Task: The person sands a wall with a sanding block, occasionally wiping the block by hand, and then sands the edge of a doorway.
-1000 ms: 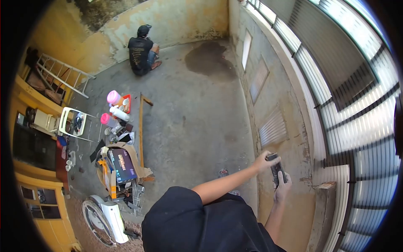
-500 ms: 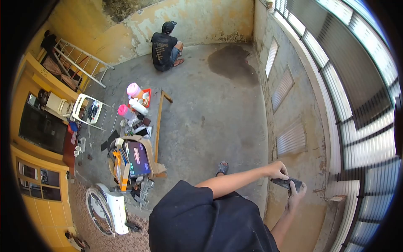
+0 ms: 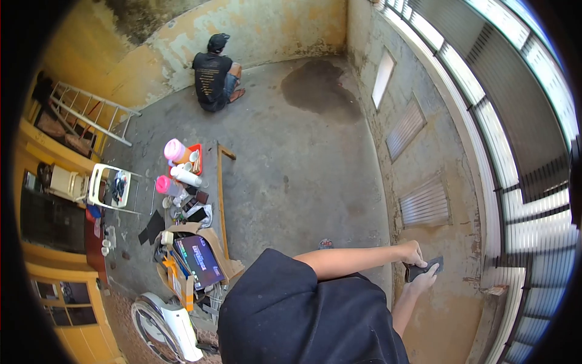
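Near the wall on the right, my left hand has its fingers bent at the upper edge of a dark, flat rectangular piece that looks like sandpaper. My right hand, dusted pale grey, grips the same piece from below, thumb across it. A thin grey corner of it sticks out past the right fingers. Just beyond both hands is the stained plaster wall. A black-sleeved shoulder fills the bottom middle.
A person in black sits by the far wall. A wooden-edged table bears a cardboard box, jugs and a red tray. A ladder leans at left. A wet patch darkens the floor. Slotted openings line the right wall.
Both hands have closed in on the dark piece, which now sits more bunched and tilted between them. The view has shifted slightly; the seated person looks unmoved.
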The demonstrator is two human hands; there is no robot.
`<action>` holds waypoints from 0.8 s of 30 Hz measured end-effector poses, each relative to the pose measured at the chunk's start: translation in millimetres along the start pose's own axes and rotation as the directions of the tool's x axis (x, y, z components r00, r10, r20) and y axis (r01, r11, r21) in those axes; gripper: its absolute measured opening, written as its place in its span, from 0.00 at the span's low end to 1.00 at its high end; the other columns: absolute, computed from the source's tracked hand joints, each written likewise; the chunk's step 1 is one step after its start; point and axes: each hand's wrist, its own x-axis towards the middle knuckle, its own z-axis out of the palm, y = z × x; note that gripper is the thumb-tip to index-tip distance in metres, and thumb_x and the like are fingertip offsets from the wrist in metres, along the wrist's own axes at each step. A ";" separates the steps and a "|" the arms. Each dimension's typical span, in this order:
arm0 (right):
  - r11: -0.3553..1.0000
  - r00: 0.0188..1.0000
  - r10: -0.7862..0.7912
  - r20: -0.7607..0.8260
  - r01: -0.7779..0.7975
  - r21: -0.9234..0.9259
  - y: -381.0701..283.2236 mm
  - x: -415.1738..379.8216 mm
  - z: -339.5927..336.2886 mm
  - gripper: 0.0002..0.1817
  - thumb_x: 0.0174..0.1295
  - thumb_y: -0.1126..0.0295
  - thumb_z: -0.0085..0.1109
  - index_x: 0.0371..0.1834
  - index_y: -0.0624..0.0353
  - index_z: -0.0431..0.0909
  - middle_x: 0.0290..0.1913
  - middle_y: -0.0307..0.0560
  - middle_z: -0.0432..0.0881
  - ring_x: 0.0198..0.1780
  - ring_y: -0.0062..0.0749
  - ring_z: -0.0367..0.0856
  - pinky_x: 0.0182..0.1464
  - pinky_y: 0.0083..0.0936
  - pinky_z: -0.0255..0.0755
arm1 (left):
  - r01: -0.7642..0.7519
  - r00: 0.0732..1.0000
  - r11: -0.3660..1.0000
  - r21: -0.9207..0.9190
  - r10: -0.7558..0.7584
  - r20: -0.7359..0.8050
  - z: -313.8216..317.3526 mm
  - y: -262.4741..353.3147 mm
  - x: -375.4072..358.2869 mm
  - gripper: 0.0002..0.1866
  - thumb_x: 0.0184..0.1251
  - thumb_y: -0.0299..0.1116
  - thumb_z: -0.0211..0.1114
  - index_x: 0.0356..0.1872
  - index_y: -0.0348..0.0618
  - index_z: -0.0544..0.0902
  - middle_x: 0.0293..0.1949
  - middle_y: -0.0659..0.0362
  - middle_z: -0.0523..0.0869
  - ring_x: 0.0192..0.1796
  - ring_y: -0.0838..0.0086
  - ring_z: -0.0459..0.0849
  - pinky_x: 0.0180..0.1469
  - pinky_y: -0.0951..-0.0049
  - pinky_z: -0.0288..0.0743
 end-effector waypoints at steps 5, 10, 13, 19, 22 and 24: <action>0.994 0.983 -0.113 -0.145 0.113 -0.003 -3.8 -3.7 -1.4 0.29 0.76 0.54 0.52 0.66 0.71 0.67 0.60 0.61 0.75 0.58 0.46 0.81 0.55 0.36 0.81 | -0.074 0.996 0.997 0.029 0.073 0.046 11.1 2.3 6.1 0.15 0.55 0.41 0.80 0.34 0.40 0.93 0.31 0.55 0.93 0.33 0.73 0.88 0.42 0.69 0.80; 0.985 0.964 -0.172 -0.201 0.165 -0.054 -5.8 11.3 -22.7 0.24 0.75 0.56 0.54 0.57 0.70 0.70 0.53 0.55 0.77 0.51 0.39 0.80 0.50 0.37 0.79 | -0.130 0.986 0.990 0.046 0.124 0.108 31.8 -2.2 27.0 0.15 0.56 0.42 0.79 0.35 0.39 0.93 0.31 0.56 0.93 0.32 0.76 0.87 0.40 0.69 0.80; 0.969 0.942 -0.228 -0.246 0.195 -0.151 10.6 35.9 -39.1 0.22 0.76 0.54 0.54 0.53 0.68 0.73 0.50 0.52 0.78 0.50 0.37 0.78 0.53 0.35 0.73 | -0.187 0.973 0.975 0.123 0.167 0.157 43.4 0.0 37.4 0.17 0.59 0.42 0.78 0.38 0.36 0.93 0.33 0.54 0.93 0.34 0.77 0.87 0.41 0.69 0.82; 0.942 0.835 -0.310 -0.454 0.207 -0.263 4.6 61.7 -36.9 0.27 0.78 0.54 0.50 0.62 0.71 0.70 0.57 0.65 0.80 0.59 0.53 0.79 0.63 0.39 0.69 | -0.373 0.927 0.817 0.439 0.341 0.154 34.8 33.9 83.2 0.21 0.61 0.45 0.76 0.39 0.32 0.90 0.32 0.49 0.92 0.32 0.66 0.88 0.39 0.65 0.80; 0.944 0.569 -0.331 -0.753 0.192 -0.269 -12.4 106.0 -79.6 0.27 0.78 0.55 0.50 0.63 0.74 0.67 0.57 0.69 0.80 0.59 0.59 0.79 0.62 0.42 0.70 | -0.512 0.796 0.691 0.509 0.605 -0.021 39.5 103.6 93.4 0.16 0.65 0.40 0.74 0.41 0.34 0.87 0.35 0.51 0.88 0.36 0.64 0.84 0.41 0.64 0.77; 0.898 0.257 -0.396 -0.882 0.308 -0.313 -39.4 132.8 -119.6 0.28 0.78 0.57 0.50 0.65 0.76 0.64 0.58 0.74 0.78 0.59 0.64 0.78 0.61 0.47 0.70 | -0.633 0.609 0.516 0.577 0.792 -0.040 45.5 147.4 107.2 0.12 0.67 0.36 0.73 0.42 0.37 0.86 0.36 0.53 0.85 0.39 0.64 0.81 0.43 0.63 0.74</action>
